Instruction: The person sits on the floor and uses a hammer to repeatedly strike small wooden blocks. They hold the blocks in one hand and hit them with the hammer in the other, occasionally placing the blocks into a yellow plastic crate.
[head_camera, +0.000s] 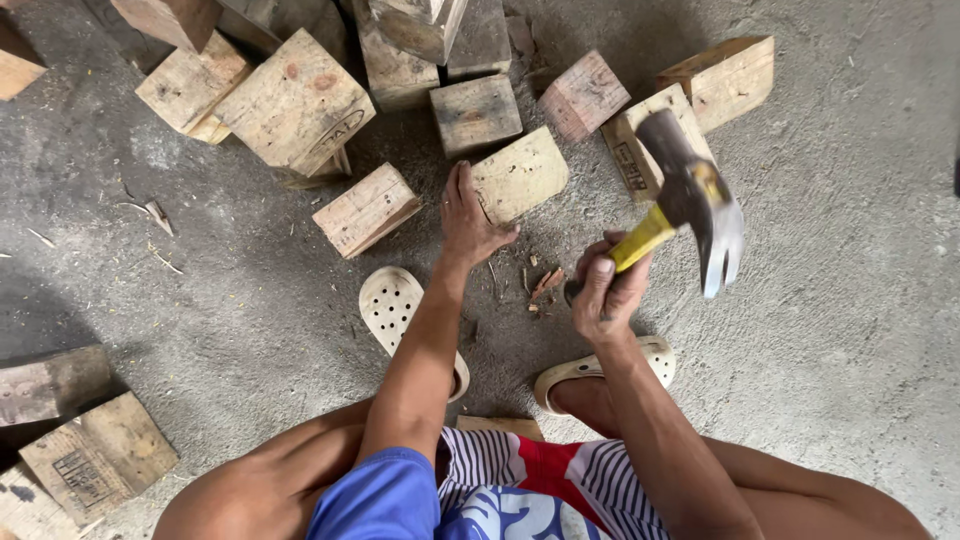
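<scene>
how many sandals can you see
2: one sandal on the floor under the left forearm, toe toward the blocks; the other sandal below the right hand, partly hidden.

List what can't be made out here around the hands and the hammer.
- Hammer head, head view: motion-blurred, face and claw detail lost.
- Hammer grip: hidden inside the right hand.
- Wood block under the left hand: any nail is hidden or too small.
- Blocks at the top edge: cut off by the frame.

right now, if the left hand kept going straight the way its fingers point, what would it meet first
The left hand already rests against the tilted wood block; straight on, it would likely press further into that block first.
</scene>
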